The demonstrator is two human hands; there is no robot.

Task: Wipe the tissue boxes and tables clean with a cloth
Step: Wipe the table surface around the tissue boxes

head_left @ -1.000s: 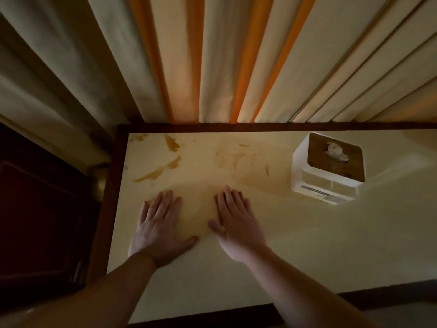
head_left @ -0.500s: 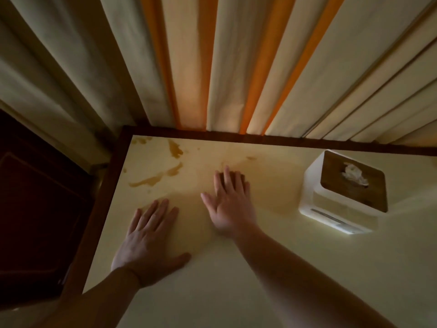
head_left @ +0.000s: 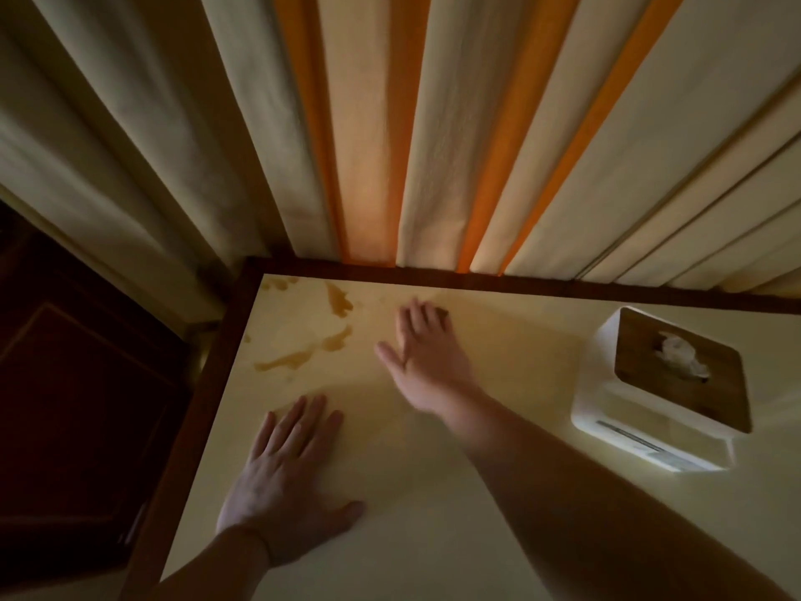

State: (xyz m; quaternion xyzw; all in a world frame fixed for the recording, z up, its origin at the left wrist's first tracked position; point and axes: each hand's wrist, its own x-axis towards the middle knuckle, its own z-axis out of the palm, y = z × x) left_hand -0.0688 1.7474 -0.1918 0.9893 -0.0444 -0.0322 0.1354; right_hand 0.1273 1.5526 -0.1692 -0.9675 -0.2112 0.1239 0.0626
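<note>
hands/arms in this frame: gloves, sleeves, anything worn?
No gloves and no sleeves in view: both forearms are bare up to the frame edge. The left hand has a thin band at the wrist; its material cannot be told. The right hand is slightly motion-blurred; no ring, watch or marking shows on it.

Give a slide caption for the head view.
Both hands, left and right, flat on stained table; tissue box at right.
</note>
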